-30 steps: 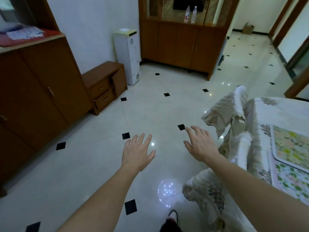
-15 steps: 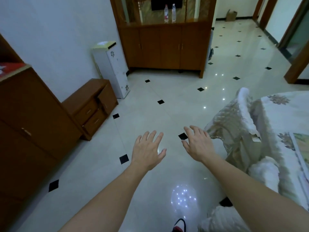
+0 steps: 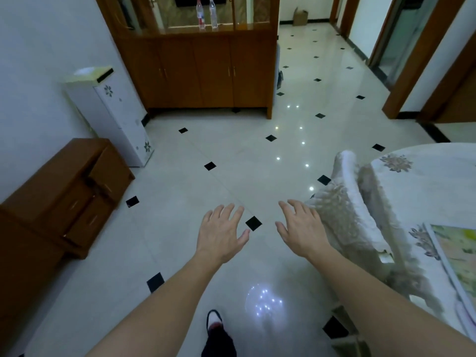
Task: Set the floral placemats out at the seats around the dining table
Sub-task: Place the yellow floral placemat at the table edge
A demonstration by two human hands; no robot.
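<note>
Both my hands are stretched out in front of me over the tiled floor, palms down, fingers spread, holding nothing. My left hand (image 3: 221, 234) is at the centre. My right hand (image 3: 301, 228) is just to its right, close to a cloth-covered chair (image 3: 345, 202). The dining table (image 3: 425, 181) with its white flowered cloth fills the right edge. One floral placemat (image 3: 456, 256) lies flat on it at the right edge, only partly in view.
A low brown drawer unit (image 3: 74, 186) and a white floor cabinet (image 3: 113, 114) stand along the left wall. A tall wooden sideboard (image 3: 206, 70) with two bottles closes the far side. Glossy tiled floor (image 3: 231, 155) lies between them. My foot (image 3: 215, 320) shows at the bottom.
The view has swung left and forward along the table. The two stacked placemats have slid mostly out of view at the right. Both hands stay open and empty.
</note>
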